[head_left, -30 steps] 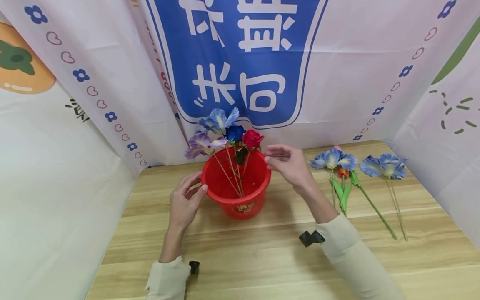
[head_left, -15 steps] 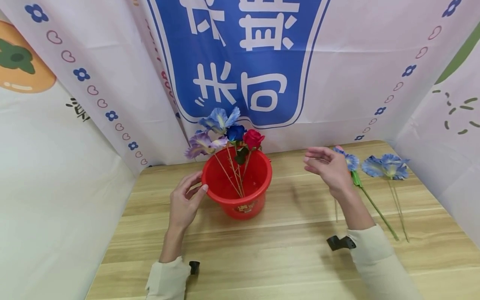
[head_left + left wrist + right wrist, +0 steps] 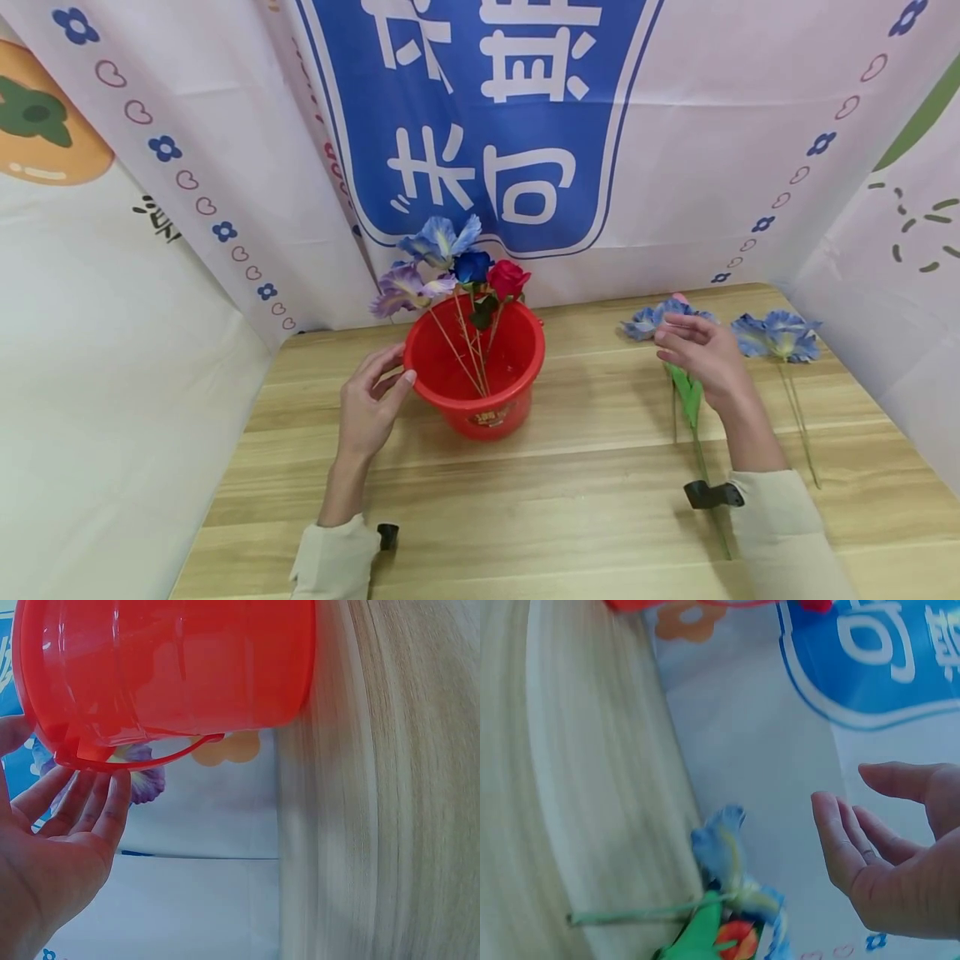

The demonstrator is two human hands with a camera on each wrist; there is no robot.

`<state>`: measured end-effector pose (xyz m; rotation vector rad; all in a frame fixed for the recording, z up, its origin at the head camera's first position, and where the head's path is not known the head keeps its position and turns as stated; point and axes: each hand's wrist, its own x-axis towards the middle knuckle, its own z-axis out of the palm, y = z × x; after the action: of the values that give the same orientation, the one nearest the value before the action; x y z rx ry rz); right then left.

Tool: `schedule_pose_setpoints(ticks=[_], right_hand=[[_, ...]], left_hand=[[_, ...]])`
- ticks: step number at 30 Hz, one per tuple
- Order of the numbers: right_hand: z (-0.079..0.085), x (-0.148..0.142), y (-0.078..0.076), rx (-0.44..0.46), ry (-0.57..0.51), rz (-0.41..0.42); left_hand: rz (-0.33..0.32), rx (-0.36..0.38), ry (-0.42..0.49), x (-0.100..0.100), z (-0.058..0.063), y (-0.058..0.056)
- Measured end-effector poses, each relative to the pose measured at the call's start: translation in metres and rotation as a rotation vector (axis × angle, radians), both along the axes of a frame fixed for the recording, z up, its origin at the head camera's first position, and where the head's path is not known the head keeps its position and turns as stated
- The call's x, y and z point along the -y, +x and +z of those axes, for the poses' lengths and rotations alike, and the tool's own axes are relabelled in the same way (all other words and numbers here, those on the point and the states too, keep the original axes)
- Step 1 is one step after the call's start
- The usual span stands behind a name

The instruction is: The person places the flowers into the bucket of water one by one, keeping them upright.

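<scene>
My left hand (image 3: 369, 404) holds the left rim of a red bucket (image 3: 487, 414), thumb and fingertips at the edge beside its handle (image 3: 176, 756). Inside the bucket stand a light blue iris (image 3: 438, 240), a purple iris (image 3: 405, 289), a dark blue rose (image 3: 472, 267) and a red rose (image 3: 508, 279). My right hand (image 3: 705, 358), fingers relaxed and holding nothing, hovers above artificial flowers lying on the table. Just below it lie another blue iris (image 3: 640, 323) and a stem with green leaves (image 3: 686, 396); in the right wrist view an orange-red tulip (image 3: 737, 939) shows among them.
One more blue iris (image 3: 780, 335) lies on the wooden table (image 3: 540, 517), farther right. A printed cloth (image 3: 675, 183) hangs behind the table's back edge, and white cloth hangs at both sides.
My right hand has moved away from the bucket's right rim, rightward to over the flowers on the table. My left hand and the bucket have stayed in place.
</scene>
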<state>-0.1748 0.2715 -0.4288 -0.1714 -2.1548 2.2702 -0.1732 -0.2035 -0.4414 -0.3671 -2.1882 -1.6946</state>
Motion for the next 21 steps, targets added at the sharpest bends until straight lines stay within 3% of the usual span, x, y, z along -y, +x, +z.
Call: schedule_pose_setpoints(ticks=[4,12,21], right_hand=[[-0.009,-0.009,-0.003,0.043,0.033,-0.001],[-0.021,-0.019,-0.008,0.085,-0.035,-0.017],[-0.034,-0.025,-0.008,0.162,0.238,0.024]], left_hand=[[-0.004,-0.009,0.007,0.0,0.001,0.0],[-0.006,-0.01,0.017,0.0,0.0,0.0],[-0.006,-0.012,0.013,0.0,0.0,0.001]])
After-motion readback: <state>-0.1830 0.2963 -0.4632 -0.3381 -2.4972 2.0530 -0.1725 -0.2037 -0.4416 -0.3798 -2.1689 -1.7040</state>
